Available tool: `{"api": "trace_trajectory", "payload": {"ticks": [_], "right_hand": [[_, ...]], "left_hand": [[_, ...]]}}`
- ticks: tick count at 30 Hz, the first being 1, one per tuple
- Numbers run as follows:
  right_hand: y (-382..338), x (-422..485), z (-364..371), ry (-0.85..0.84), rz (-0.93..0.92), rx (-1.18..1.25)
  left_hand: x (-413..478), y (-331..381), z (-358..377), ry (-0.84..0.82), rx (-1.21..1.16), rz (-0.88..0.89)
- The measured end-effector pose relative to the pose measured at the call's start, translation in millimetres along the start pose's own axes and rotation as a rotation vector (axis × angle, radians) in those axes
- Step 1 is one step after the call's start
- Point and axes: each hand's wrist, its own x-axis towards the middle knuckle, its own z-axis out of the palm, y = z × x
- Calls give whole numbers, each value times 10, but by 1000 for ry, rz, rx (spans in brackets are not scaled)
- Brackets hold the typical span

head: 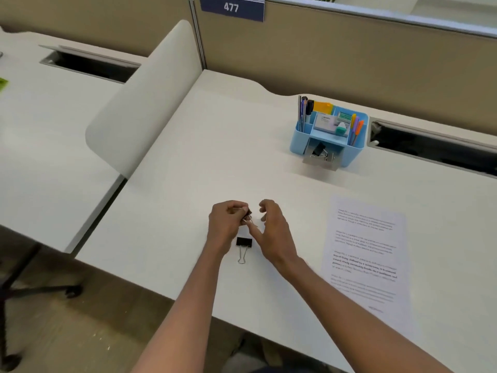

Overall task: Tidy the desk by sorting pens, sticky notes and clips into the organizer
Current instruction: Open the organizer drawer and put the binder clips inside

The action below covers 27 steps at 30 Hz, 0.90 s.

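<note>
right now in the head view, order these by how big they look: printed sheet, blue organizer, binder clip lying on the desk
1. printed sheet
2. blue organizer
3. binder clip on the desk, clearly smallest

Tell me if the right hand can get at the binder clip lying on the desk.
Probably yes: the right hand holds nothing and is right beside the binder clip, with only bare desk between them.

Binder clips: three (one in drawer). Organizer: one. Printed sheet: one.

Matt white desk, smooth blue plastic organizer, black binder clip with wire metal handles, printed paper sheet
</note>
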Motion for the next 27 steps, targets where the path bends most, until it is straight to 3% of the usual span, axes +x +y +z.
{"api": "trace_trajectory", "payload": {"ticks": [5,8,14,18,21,27], "right_hand": [[-73,-322,200,-168,-76,-477],[-159,-372,356,-239,-22,-531],[-188,-222,301,-94,75,-256],[-150,-4,30,102,-67,75],[-122,169,-159,85,-182,102],[23,480,-626,27,-196,2]], "left_hand": [[40,-55,-184,252,-19,21],[58,-77,-254,275,-77,16],[61,-108,-317,202,-160,-4],[64,-53,-224,95,-257,-28],[87,38,-70,-34,-287,-66],[240,342,340,-239,-329,-61]]}}
